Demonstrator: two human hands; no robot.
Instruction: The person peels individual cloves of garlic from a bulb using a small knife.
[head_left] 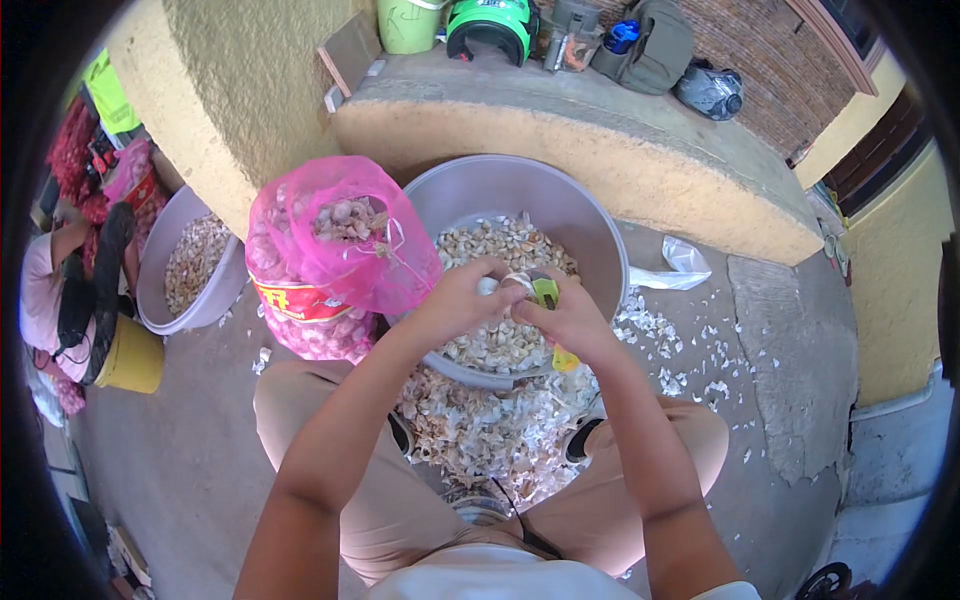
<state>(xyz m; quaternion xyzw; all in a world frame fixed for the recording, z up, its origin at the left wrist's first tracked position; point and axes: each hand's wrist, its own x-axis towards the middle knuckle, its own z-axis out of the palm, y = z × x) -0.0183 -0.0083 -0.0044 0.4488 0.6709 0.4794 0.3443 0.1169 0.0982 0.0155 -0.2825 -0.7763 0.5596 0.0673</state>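
Over the grey plastic basin (592,215), my two hands meet at the fingertips. My left hand (470,298) is closed on a whitish garlic bulb (517,281), mostly covered by the fingers. My right hand (572,316) grips a small yellow-green tool (545,292), apparently a cutter; its blade is hidden. The tool's yellow end sticks out below the palm. Loose garlic cloves (490,243) cover the bottom of the basin. Left of it stands a pink mesh sack (300,250) of garlic bulbs, open at the top.
Garlic skins (490,425) lie between my feet and scattered right of the basin. A plastic bag (685,262) rests there too. Behind is a concrete ledge (560,100) with a green helmet (492,28) and backpack (650,45). Another person (75,290) sits left, near a second basin (160,310).
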